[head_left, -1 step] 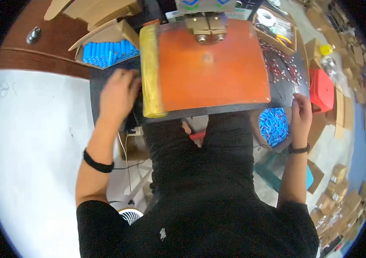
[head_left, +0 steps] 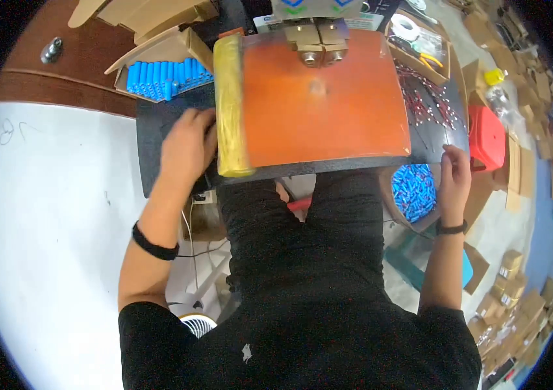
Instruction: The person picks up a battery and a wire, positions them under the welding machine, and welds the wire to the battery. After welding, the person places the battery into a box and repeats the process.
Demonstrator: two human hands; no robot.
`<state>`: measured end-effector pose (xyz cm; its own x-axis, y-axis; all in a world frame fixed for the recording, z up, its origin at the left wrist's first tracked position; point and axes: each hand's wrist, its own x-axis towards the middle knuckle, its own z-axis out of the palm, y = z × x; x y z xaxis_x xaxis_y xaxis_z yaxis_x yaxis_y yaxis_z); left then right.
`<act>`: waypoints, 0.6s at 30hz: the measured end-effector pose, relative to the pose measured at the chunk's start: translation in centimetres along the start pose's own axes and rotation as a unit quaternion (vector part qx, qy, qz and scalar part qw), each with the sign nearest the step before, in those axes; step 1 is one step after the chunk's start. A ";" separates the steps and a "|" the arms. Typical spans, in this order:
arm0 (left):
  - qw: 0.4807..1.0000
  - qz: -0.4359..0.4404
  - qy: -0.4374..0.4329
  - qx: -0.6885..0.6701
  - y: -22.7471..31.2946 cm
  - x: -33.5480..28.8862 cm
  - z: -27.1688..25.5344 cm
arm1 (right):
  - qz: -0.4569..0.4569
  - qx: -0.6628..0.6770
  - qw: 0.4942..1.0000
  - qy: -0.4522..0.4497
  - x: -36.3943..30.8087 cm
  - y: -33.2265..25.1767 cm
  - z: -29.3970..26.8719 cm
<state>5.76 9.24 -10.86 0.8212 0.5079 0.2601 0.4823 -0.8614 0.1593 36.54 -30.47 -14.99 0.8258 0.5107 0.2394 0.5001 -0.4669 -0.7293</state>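
My left hand (head_left: 185,148) rests over the black tabletop beside the yellow-wrapped edge (head_left: 229,107) of an orange board (head_left: 322,123). Its fingers curl inward, and their tips and anything in them are hidden. On the right, my right hand (head_left: 456,170) is closed at the table's edge, thumb and fingers together. A thin pale line shows just above its fingertips, too small to name. Red and black wires (head_left: 433,107) with shiny ends lie spread beyond that hand. Blue cylindrical cells (head_left: 153,77) stand in rows in a cardboard box (head_left: 192,51) beyond my left hand.
A metal machine head (head_left: 318,47) overhangs the board's far side. Below my right hand's side, a container holds many small blue cylinders (head_left: 413,192). A carton (head_left: 445,68) with tape and yellow-handled pliers (head_left: 431,60) stands far right, near a red stool (head_left: 487,138).
My left hand has shifted slightly right and nearer to me, closer to the yellow edge. My right hand stays in nearly the same place.
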 end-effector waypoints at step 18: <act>0.881 -0.212 -0.042 -0.421 -2.0 3.4 7.6 | -0.077 -0.046 0.996 -0.018 3.3 -3.6 4.3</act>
<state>9.89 12.68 -17.52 0.6589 0.7499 -0.0588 0.3834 -0.2676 0.8840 36.36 -24.05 -14.32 0.7291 0.6053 0.3195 0.6429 -0.4455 -0.6231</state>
